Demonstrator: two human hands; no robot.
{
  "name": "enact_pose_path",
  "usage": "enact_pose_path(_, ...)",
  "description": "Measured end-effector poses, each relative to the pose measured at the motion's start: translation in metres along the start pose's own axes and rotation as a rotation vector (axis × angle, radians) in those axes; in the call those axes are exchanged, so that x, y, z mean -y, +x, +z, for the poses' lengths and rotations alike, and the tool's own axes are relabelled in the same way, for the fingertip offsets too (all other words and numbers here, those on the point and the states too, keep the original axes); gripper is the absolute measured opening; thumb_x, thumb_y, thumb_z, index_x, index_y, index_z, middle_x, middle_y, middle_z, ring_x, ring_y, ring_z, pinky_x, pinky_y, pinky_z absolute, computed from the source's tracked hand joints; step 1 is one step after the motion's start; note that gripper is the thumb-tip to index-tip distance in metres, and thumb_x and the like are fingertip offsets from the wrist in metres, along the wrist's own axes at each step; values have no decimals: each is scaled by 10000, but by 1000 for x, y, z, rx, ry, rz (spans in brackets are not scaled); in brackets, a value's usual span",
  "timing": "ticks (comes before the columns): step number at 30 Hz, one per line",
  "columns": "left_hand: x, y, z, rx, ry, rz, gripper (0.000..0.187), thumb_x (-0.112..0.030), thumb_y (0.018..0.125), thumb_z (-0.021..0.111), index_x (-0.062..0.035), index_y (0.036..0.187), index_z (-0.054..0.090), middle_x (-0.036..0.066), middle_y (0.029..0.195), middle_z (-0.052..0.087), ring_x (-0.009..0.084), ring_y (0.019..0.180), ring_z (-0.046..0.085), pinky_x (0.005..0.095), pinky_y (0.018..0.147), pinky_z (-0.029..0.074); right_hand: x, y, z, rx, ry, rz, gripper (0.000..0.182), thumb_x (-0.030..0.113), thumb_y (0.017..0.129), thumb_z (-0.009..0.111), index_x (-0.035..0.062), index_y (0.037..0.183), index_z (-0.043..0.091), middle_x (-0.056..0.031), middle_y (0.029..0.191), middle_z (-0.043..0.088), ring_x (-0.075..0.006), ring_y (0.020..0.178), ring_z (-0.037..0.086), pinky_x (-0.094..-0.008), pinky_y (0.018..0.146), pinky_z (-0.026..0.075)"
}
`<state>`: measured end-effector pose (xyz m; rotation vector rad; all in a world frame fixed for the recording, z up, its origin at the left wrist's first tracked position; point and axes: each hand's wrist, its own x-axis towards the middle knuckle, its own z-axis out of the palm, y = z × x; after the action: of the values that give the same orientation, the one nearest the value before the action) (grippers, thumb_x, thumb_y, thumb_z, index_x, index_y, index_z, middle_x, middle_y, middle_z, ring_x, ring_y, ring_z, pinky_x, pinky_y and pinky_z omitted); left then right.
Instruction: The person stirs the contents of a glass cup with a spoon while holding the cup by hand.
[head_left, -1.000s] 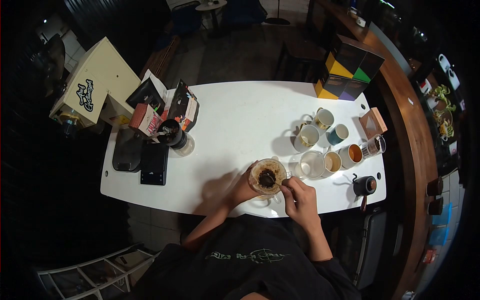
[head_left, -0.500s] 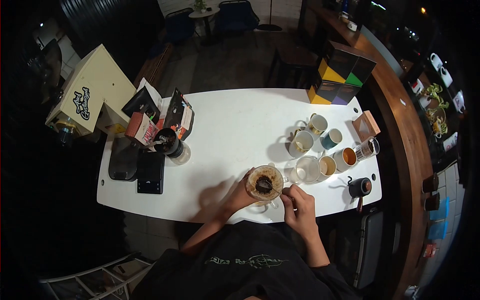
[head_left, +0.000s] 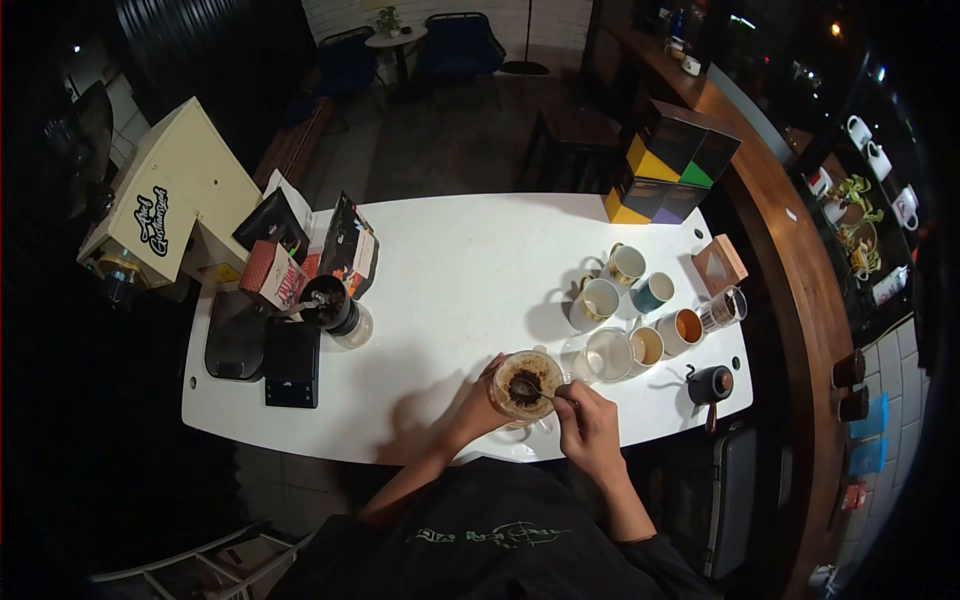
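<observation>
At the table's front edge, my left hand (head_left: 482, 410) wraps round the side of a coffee dripper (head_left: 549, 370). Its inner wall is stained brown, and dark wet coffee grounds (head_left: 523, 382) lie at its bottom. A spoon (head_left: 545, 393) is pinched by the handle in my right hand (head_left: 592, 425), with its tip down in the grounds. Clear glass with a handle shows under the dripper, mostly hidden by it. Just to the right, near my right hand, stands a clear glass vessel (head_left: 608, 354) beside a cream cup (head_left: 646, 346).
Several cups, including a teal cup (head_left: 653, 292), stand on the white table (head_left: 450, 270) at right. A small dark kettle (head_left: 711, 384) sits near the right edge. Leftward are a hand grinder (head_left: 333, 308), a black scale (head_left: 292, 365), coffee bags and a cream grinder (head_left: 175, 200).
The view has tilted, so the table sits lower in it. My right hand still works the spoon within the dripper, its tip shifted slightly; my left hand keeps its hold.
</observation>
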<state>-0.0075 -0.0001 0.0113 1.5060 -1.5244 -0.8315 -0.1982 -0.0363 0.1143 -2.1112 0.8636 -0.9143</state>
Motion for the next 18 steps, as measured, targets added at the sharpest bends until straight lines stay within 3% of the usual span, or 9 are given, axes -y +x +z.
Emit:
enact_pose_path(3, 8, -1, 2, 11, 28, 32, 691, -289, 693, 952, -93, 1286, 656, 115, 1334, 661, 329, 1265, 595, 430, 1158, 435, -8, 1, 5, 10, -57, -41, 34, -9, 953, 641, -31, 929, 632, -148, 767, 615, -289, 547, 585, -354, 525, 445)
enact_pose_path(8, 20, 0, 8, -3, 6, 106, 695, -184, 670, 963, -70, 1279, 648, 107, 1305, 643, 299, 1250, 602, 396, 1095, 489, -10, 0, -1, -73, -140, -63, 30, -20, 942, 648, -24, 914, 637, -134, 773, 627, -262, 519, 581, -341, 498, 438)
enact_pose_path(15, 16, -2, 6, 8, -129, 85, 699, -133, 680, 958, -51, 1294, 636, 98, 1295, 630, 264, 1233, 608, 373, 1075, 497, -6, -5, -4, -15, -4, -27, 15, -30, 927, 641, -40, 918, 633, -131, 751, 596, -259, 531, 588, -336, 507, 460)
enact_pose_path(18, 10, -2, 3, 32, -251, -20, 733, -147, 687, 967, -37, 1321, 618, 100, 1335, 632, 239, 1247, 609, 365, 1081, 493, -8, -11, -9, 3, 0, -8, 27, -17, 906, 668, -11, 915, 643, -120, 763, 610, -287, 569, 612, -363, 525, 472)
